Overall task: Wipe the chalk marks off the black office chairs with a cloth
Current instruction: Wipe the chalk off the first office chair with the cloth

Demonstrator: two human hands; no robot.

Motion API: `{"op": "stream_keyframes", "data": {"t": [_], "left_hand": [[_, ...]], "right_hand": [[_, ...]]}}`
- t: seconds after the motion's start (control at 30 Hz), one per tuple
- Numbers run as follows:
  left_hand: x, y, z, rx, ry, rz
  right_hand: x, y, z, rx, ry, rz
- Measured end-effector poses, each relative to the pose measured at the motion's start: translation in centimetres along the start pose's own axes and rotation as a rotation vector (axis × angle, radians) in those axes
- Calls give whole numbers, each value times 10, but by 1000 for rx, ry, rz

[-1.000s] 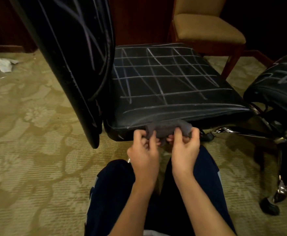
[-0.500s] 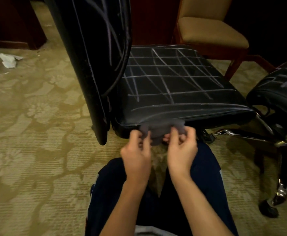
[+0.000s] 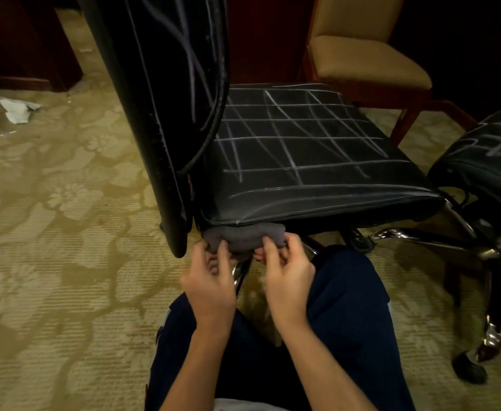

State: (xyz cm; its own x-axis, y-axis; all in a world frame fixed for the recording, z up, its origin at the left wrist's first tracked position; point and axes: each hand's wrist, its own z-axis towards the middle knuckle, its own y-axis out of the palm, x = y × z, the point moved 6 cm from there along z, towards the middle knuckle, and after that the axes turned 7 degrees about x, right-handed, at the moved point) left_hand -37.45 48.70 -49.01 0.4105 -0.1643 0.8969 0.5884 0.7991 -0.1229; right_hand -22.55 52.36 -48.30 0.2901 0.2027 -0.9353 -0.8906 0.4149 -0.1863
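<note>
A black office chair stands in front of me, its seat (image 3: 302, 149) crossed by a grid of white chalk lines and its backrest (image 3: 166, 93) streaked with chalk too. Just below the seat's near edge I hold a grey cloth (image 3: 243, 237) stretched between both hands. My left hand (image 3: 210, 280) pinches its left end and my right hand (image 3: 285, 271) pinches its right end. A second black chair seat (image 3: 489, 155) with chalk marks shows at the right edge.
A tan upholstered wooden chair (image 3: 362, 60) stands behind the black one. Chrome chair legs (image 3: 492, 292) with castors spread at the right. Patterned carpet (image 3: 50, 232) covers the floor, with crumpled paper (image 3: 17, 109) at far left. My dark-trousered knees fill the bottom centre.
The view has shifted so the chair sits further right and closer. Both hands still hold the cloth, now spread a little wider under the seat's edge.
</note>
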Motion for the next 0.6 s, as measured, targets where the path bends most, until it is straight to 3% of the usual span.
{"op": "stream_keyframes", "data": {"t": [0.13,0.23,0.33,0.5,0.6], "left_hand": [[34,53,-19,-215,159,61],[41,70,-19,-264,216,85],[22,38,-10,-209,207,159],[-12,-13,9,-37,122,309],[2,5,3,-72,203,256]], "right_hand": [[5,-56,43,215,-56,-159],[3,-65,58,243,-163,-285],[6,-33,34,174,-186,-301],[4,19,-3,-109,-312,-246],[2,-4,15,-87,-341,-282]]}}
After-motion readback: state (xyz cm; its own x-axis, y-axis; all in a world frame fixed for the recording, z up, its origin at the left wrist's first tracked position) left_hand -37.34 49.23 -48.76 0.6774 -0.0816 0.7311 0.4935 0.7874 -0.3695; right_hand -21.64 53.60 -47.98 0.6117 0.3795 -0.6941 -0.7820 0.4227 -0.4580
